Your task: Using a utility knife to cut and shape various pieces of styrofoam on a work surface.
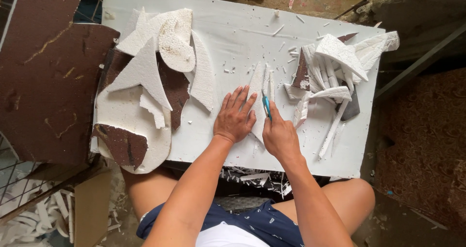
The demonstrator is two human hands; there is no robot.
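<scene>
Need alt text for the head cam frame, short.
Seen from above, a seated person's left hand presses flat on a pointed white foam piece on a white board while the right hand holds a teal-handled knife against it. Cut foam shapes lie to the left, thin offcuts to the right.

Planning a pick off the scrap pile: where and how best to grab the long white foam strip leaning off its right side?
Grip the long white foam strip at its lower half, which lies bare on the white board; its upper end tucks under the offcut pile. Pinch across the narrow width, probably from the right, away from the right hand.
</scene>
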